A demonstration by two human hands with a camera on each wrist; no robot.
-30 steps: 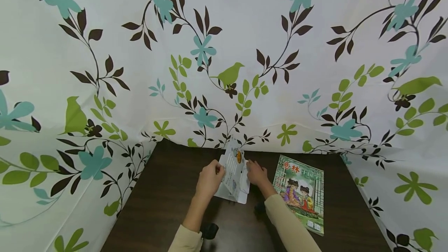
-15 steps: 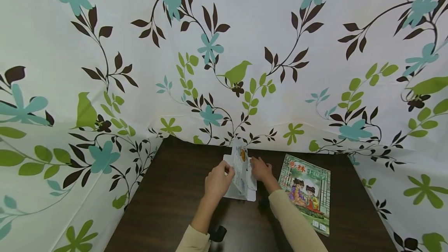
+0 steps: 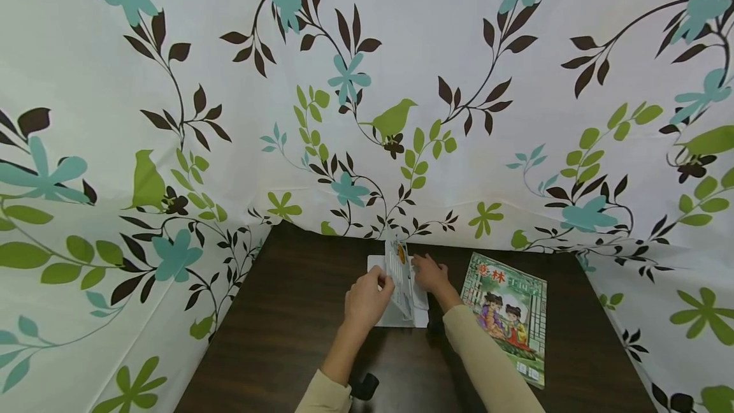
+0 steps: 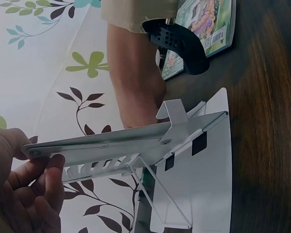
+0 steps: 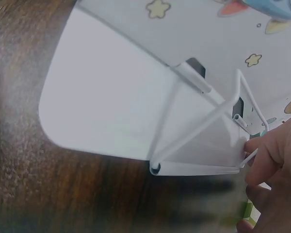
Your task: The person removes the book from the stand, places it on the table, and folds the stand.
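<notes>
Your left hand (image 3: 367, 298) pinches the raised panel (image 4: 121, 149) of the metal book stand (image 4: 206, 182), presumably to steady it for your right hand (image 3: 431, 276), gripping the wire prop (image 5: 198, 129) behind.

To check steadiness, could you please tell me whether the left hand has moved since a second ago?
Yes, slightly rightward: in the head view, the left hand now sits closer to the unmoved magazine.

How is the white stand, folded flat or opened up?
Opened up: the panel stands raised from the flat base, and the left hand pinches the panel's edge.
</notes>
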